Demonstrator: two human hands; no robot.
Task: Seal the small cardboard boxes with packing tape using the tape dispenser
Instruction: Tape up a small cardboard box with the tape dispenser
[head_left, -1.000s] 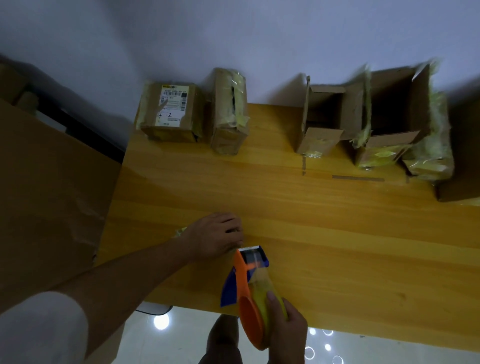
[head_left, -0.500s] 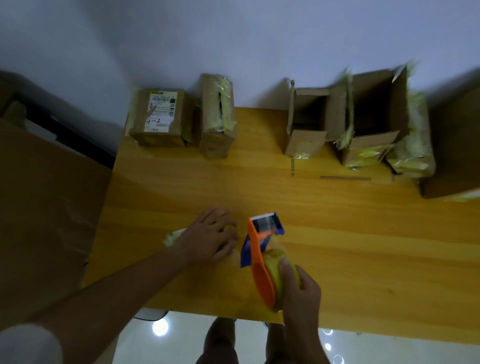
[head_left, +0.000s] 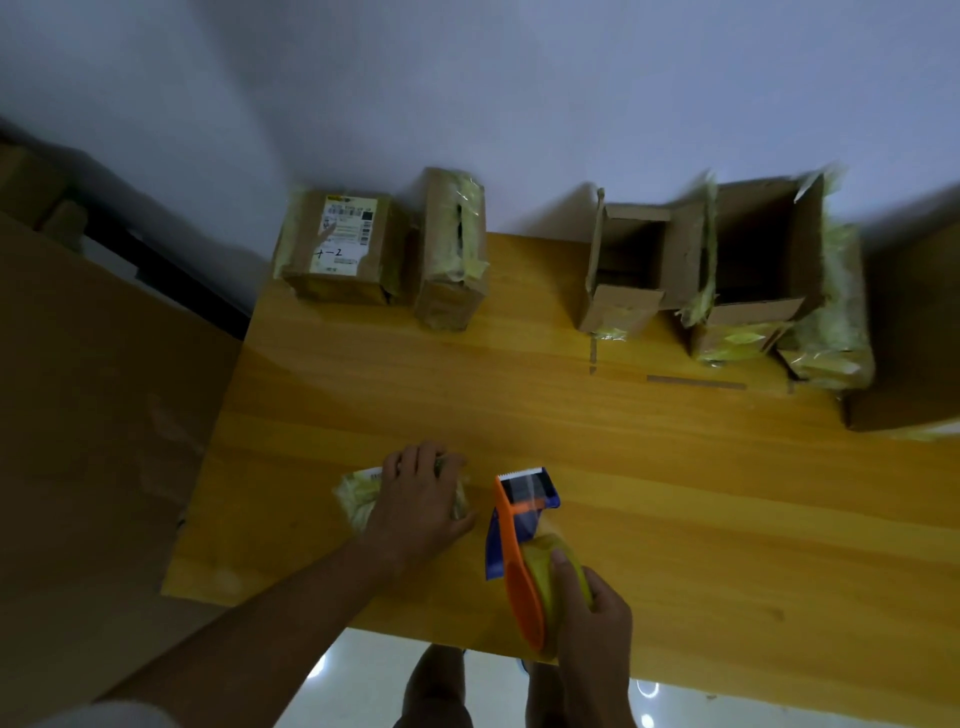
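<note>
My left hand (head_left: 418, 499) lies over a small tape-wrapped box (head_left: 358, 493) on the wooden table (head_left: 675, 519), fingers curled over its far edge. Most of that box is hidden under the hand. Just to its right, my right hand (head_left: 592, 623) grips the orange and blue tape dispenser (head_left: 519, 551) around its yellow tape roll, the blade end pointing away from me. At the back left stand two closed taped boxes, one with a white label (head_left: 340, 247) and a narrower one (head_left: 452, 249).
Two open cardboard boxes (head_left: 631, 265) (head_left: 753, 260) stand at the back right against the wall, with a tape-covered box (head_left: 831, 322) and a dark box (head_left: 909, 338) beside them. A big cardboard sheet (head_left: 93, 441) leans left of the table. My legs show below the table's near edge.
The dispenser has moved forward over the table and to the right of the small box. My left hand has shifted from flat beside the dispenser to curling over the box.
</note>
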